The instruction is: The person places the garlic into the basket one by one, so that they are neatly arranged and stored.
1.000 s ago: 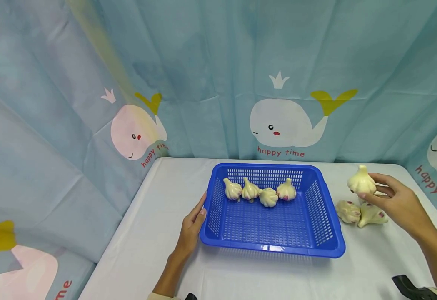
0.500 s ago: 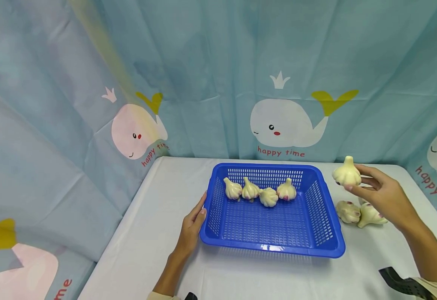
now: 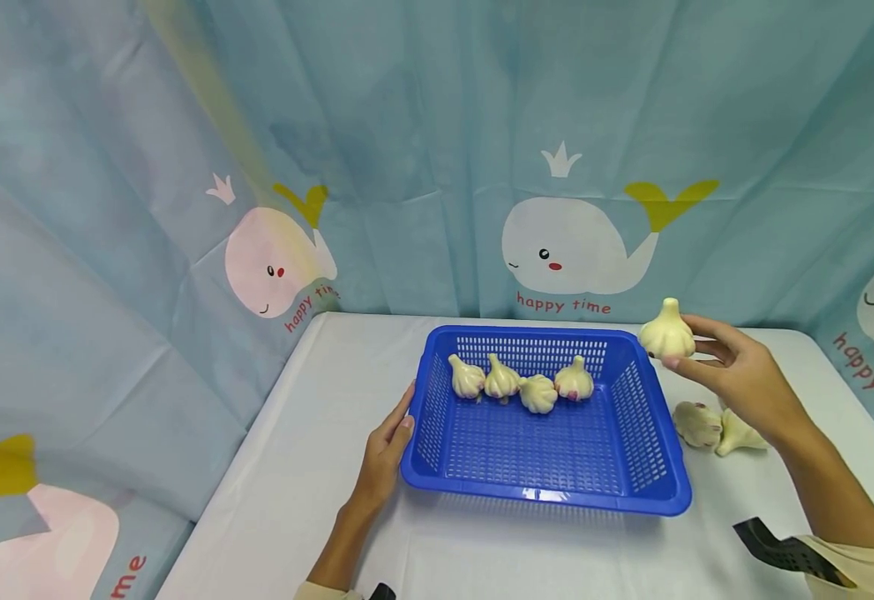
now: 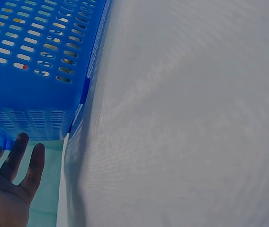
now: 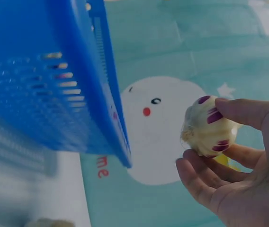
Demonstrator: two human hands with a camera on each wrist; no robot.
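Observation:
My right hand (image 3: 744, 379) pinches a garlic bulb (image 3: 667, 332) between thumb and fingers, its stem pointing up. The bulb is at the right rim of the blue plastic basket (image 3: 541, 498), overlapping its back right corner in the head view. Purple streaks mark the underside of the held garlic bulb (image 5: 211, 126) in the right wrist view. Inside the basket, several garlic bulbs (image 3: 501, 379) stand in a row towards the back. My left hand (image 3: 382, 462) rests against the basket's left side. Its fingers (image 4: 17, 156) look straight and spread in the left wrist view.
Right of the basket, more garlic bulbs (image 3: 697, 425) lie on the white tablecloth (image 3: 317, 417), partly behind my right hand and forearm. A blue-green curtain (image 3: 407, 150) printed with whales hangs behind and beside the table.
My right hand has carried the garlic bulb left and slightly up, from above the loose bulbs to the basket's right rim. My left hand and the basket stay in place.

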